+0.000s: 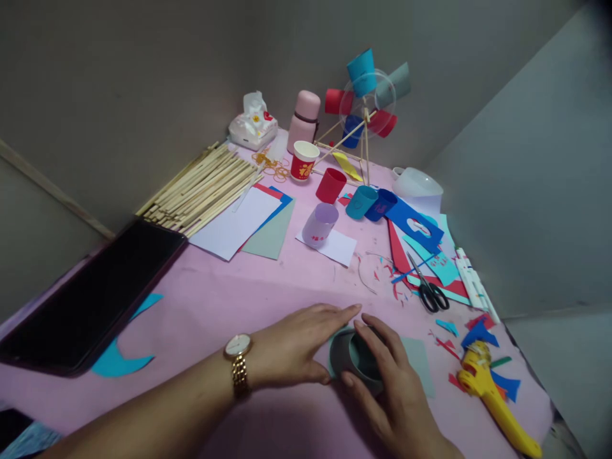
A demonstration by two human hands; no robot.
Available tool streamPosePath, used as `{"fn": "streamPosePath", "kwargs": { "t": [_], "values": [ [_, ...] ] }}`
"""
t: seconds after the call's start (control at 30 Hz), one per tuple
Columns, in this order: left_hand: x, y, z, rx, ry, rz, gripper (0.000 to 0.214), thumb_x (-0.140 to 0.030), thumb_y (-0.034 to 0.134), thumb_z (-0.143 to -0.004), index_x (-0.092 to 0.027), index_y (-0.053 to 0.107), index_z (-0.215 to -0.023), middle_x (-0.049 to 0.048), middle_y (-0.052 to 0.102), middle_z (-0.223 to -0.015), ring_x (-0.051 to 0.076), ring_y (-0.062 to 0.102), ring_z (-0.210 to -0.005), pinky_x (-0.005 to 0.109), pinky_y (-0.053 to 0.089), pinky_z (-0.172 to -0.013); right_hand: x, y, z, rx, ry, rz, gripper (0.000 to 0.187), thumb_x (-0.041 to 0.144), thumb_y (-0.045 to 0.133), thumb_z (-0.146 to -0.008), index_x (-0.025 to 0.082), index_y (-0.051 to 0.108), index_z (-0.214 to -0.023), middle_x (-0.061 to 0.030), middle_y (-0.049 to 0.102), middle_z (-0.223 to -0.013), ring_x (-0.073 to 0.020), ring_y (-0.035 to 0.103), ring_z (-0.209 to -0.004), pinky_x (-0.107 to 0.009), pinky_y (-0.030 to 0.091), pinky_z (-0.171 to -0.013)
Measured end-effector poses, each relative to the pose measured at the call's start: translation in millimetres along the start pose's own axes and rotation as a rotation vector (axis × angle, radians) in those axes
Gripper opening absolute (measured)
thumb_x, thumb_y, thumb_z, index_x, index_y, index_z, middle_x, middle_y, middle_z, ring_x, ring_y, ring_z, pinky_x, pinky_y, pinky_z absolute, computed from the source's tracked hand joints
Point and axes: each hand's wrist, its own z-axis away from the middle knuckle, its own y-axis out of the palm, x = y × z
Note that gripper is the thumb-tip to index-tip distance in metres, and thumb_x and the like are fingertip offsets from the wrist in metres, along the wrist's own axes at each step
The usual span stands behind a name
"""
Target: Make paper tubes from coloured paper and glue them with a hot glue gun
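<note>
Near the table's front edge stands a grey-green paper cup, its opening facing up and toward me. My right hand wraps its right side, fingers over the rim and thumb at the front. My left hand, a gold watch on its wrist, cups the left side with thumb and fingers against the paper. A flat grey-green paper piece lies just right of the cup, partly behind my right hand. Farther back, a lilac paper cup rests on a white paper piece.
Behind stands a stick-framed wheel with coloured cups. Bamboo sticks and a black tablet lie left. On the right are black-handled scissors, a yellow glue gun and paper scraps. A pink flask stands at the back.
</note>
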Motion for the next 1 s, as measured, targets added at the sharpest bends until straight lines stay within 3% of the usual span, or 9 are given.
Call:
{"fn": "streamPosePath", "kwargs": {
  "t": [0.27, 0.47, 0.7, 1.0],
  "values": [
    [0, 9.4, -6, -0.034, -0.031, -0.045, 0.094, -0.017, 0.08, -0.071, -0.014, 0.025, -0.148, 0.0167, 0.056, -0.128, 0.03, 0.052, -0.114, 0.046, 0.04, -0.1, -3, -1, -3, 0.008, -0.035, -0.04, 0.054, 0.03, 0.05, -0.095, 0.021, 0.031, -0.144, -0.0138, 0.039, -0.138, -0.0231, 0.044, -0.129, -0.034, 0.05, -0.099],
    [1, 11.8, -4, -0.067, -0.03, -0.049, 0.095, -0.015, 0.076, -0.074, -0.023, 0.019, -0.15, 0.013, 0.053, -0.133, 0.03, 0.05, -0.119, 0.046, 0.037, -0.103, -3, -1, -4, 0.033, -0.033, -0.084, 0.057, 0.027, 0.052, -0.093, 0.022, 0.03, -0.145, -0.0156, 0.038, -0.139, -0.0268, 0.045, -0.129, -0.041, 0.051, -0.099],
    [2, 11.9, -4, -0.069, -0.039, -0.033, 0.099, -0.017, 0.078, -0.073, -0.026, 0.016, -0.151, 0.0119, 0.053, -0.132, 0.03, 0.05, -0.118, 0.046, 0.037, -0.102, -4, -2, -7, 0.042, -0.034, -0.075, 0.057, 0.027, 0.053, -0.092, 0.023, 0.029, -0.145, -0.0178, 0.041, -0.137, -0.0293, 0.048, -0.127, -0.045, 0.053, -0.095],
    [3, 10.5, -5, -0.045, -0.064, 0.016, 0.107, -0.014, 0.08, -0.071, -0.029, 0.011, -0.151, 0.0113, 0.048, -0.139, 0.029, 0.045, -0.125, 0.047, 0.033, -0.106, -3, -1, -7, 0.032, -0.027, -0.044, 0.061, 0.034, 0.056, -0.09, 0.021, 0.03, -0.144, -0.0188, 0.042, -0.138, -0.0311, 0.051, -0.124, -0.044, 0.055, -0.092]
  ]
}}
